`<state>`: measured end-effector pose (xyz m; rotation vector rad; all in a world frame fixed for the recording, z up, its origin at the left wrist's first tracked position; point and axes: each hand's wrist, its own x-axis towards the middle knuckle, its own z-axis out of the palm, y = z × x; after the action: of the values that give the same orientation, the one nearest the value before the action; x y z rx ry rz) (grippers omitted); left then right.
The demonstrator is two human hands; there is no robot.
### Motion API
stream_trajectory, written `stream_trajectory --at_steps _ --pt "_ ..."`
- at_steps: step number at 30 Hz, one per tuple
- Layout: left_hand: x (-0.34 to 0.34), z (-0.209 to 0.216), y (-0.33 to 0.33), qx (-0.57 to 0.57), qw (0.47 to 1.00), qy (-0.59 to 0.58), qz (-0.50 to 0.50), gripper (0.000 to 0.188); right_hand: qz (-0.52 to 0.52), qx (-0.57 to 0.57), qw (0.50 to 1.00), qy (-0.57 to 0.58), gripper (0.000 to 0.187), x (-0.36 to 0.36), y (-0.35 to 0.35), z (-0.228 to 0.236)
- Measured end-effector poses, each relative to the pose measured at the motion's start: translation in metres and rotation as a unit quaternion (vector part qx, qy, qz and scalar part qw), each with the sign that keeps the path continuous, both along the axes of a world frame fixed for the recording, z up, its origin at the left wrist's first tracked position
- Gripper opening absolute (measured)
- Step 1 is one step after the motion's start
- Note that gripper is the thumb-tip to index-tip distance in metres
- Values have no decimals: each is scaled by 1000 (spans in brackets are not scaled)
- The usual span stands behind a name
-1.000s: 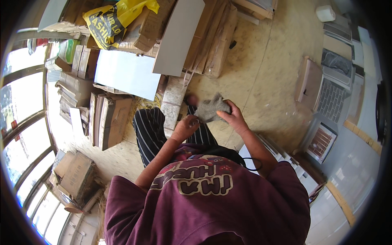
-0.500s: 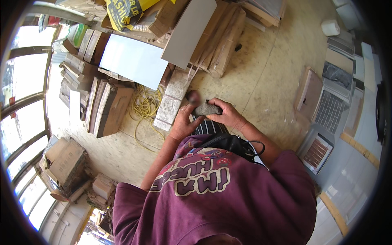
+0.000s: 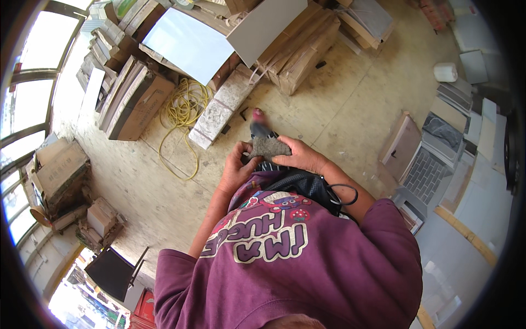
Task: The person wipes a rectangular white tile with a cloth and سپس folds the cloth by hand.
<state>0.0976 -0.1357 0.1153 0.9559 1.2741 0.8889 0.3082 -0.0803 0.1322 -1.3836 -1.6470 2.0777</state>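
Note:
In front of my waist, both hands grip a grey, rough-textured piece; whether it is folded cloth or something stiffer I cannot tell. My left hand pinches its left end, thumb in front and fingers curled behind. On the opposite end, my right hand has its thumb along the lower edge and its fingers partly hidden. A black bag with a looped cord hangs at my waist. Just beyond the grey piece, a foot shows on the floor, blurred.
Ahead lie a long pale, dusty box, a coiled yellow cord and large cardboard cartons. A white panel leans over more boxes. To the right, tile samples and panels stand in a row. A worn carton is at the left.
The grey piece now shows a broader face between my hands. My view has shifted along the floor, and the foot appears farther forward. Both hands still grip the piece.

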Motion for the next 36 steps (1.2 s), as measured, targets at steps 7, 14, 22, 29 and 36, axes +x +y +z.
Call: stream_trajectory --at_steps 7,14,22,29,36 --pt "35 9 -10 -148 980 -119 -58 26 -13 -42 999 7 63 42 -10 15" --pt "110 7 26 -229 960 -149 -64 34 -53 -31 997 52 53 130 12 14" --pt "201 6 74 -165 969 -186 17 9 -143 32 982 117 33 212 56 12" --pt "223 28 117 -15 980 -164 113 9 -278 -5 944 179 28 252 96 32" --pt "214 33 144 62 982 -115 137 11 -335 87 913 216 40 263 135 27"
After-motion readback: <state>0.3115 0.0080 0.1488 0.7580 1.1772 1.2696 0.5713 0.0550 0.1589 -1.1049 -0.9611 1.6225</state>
